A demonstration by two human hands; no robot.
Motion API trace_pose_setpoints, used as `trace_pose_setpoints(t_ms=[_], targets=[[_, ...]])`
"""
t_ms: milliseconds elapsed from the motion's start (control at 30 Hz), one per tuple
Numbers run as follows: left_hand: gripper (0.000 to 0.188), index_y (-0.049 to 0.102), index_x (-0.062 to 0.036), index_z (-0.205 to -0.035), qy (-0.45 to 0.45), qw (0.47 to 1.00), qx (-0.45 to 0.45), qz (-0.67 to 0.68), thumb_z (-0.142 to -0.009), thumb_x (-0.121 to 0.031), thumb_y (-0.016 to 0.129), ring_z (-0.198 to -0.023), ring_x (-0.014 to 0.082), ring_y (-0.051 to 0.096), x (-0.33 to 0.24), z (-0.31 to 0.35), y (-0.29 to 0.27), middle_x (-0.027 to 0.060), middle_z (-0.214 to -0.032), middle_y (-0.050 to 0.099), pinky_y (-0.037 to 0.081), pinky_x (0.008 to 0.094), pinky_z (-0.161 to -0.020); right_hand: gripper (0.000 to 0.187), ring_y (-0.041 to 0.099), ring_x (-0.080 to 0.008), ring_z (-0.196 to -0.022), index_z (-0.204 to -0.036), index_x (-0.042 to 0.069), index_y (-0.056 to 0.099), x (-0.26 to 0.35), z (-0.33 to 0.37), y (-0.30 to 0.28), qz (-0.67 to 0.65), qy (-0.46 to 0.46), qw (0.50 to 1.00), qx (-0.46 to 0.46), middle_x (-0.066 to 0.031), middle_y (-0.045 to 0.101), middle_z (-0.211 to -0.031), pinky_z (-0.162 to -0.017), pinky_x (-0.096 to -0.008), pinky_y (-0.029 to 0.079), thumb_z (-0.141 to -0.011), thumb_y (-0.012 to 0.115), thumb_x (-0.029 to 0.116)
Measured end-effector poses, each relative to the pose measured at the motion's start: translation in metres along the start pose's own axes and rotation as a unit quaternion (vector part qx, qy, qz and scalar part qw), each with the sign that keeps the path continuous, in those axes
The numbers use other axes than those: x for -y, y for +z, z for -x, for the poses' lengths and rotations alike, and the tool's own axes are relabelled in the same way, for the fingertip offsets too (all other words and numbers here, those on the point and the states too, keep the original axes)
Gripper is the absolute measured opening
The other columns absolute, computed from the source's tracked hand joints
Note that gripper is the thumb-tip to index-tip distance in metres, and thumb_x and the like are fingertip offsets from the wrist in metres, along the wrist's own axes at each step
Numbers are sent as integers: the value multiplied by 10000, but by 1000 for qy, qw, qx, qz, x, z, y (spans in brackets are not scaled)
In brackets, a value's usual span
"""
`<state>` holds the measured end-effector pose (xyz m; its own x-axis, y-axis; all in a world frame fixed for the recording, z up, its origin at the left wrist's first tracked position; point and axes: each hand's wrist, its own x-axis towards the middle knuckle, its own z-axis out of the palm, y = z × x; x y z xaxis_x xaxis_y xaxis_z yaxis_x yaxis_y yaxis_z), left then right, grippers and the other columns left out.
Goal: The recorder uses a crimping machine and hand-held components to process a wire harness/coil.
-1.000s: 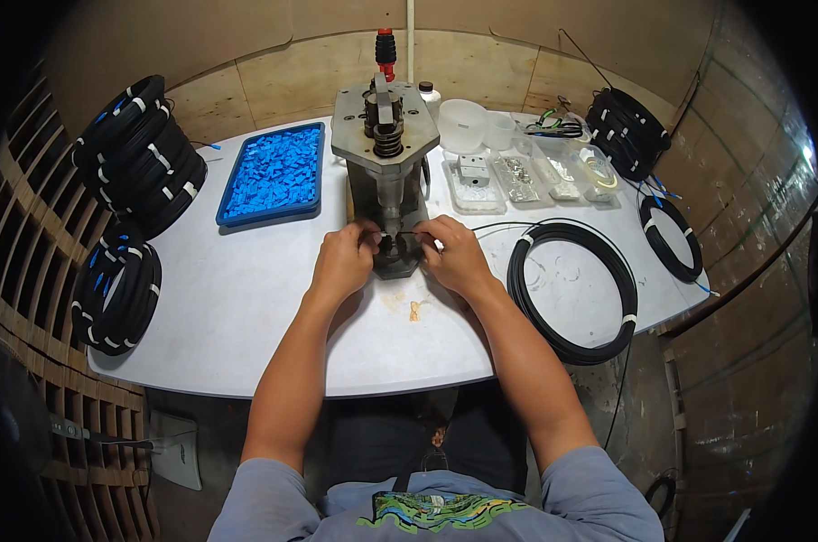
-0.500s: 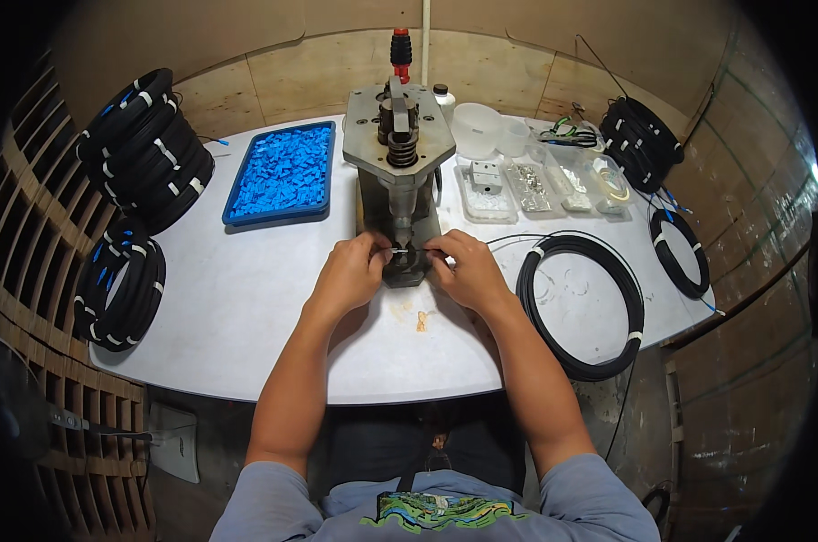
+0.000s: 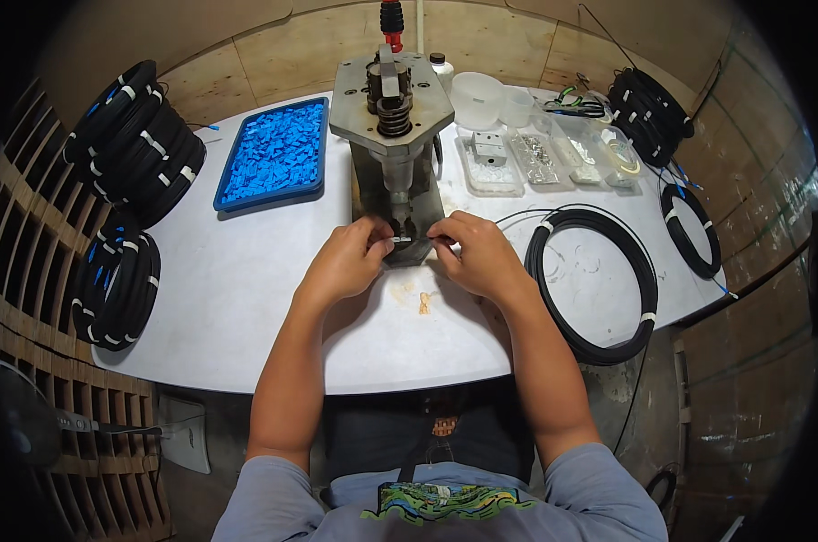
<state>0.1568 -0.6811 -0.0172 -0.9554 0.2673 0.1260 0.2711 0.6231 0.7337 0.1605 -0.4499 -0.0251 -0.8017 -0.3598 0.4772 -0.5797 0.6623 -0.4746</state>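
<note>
Running sideways (left to right), silvery piece [image 3: 400,239]

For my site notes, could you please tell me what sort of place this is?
Probably a small cable workshop, judging by the bench press, black coils and tray of blue parts.

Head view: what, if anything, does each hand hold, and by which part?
Left hand: small pale piece, by its left end. Right hand: black cable, apparently near its end.
</note>
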Motion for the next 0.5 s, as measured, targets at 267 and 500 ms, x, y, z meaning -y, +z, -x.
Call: trace_pose_setpoints(t_ms=[267, 500], targets=[[204, 667, 33, -1064, 17, 1000, -6, 9, -952, -132, 625, -907, 389, 710, 6, -3, 2, 234, -956, 732, 547, 426, -830, 166, 703, -311, -817, -972, 41, 748, -2, -1, -1, -3, -14, 1000, -4, -118, 714, -889, -766, -375, 571, -812, 705, 37], [222, 664, 34, -1076, -6, 1000, 13, -10, -948, -144, 630, -905, 392, 709, -3, 0, -1, 236, -959, 733, 546, 432, -832, 167, 707, -307, -815, -975, 52, 752, -9, -1, 2, -8, -18, 1000, -2, -115, 720, -898, -759, -377, 575, -812, 723, 39]])
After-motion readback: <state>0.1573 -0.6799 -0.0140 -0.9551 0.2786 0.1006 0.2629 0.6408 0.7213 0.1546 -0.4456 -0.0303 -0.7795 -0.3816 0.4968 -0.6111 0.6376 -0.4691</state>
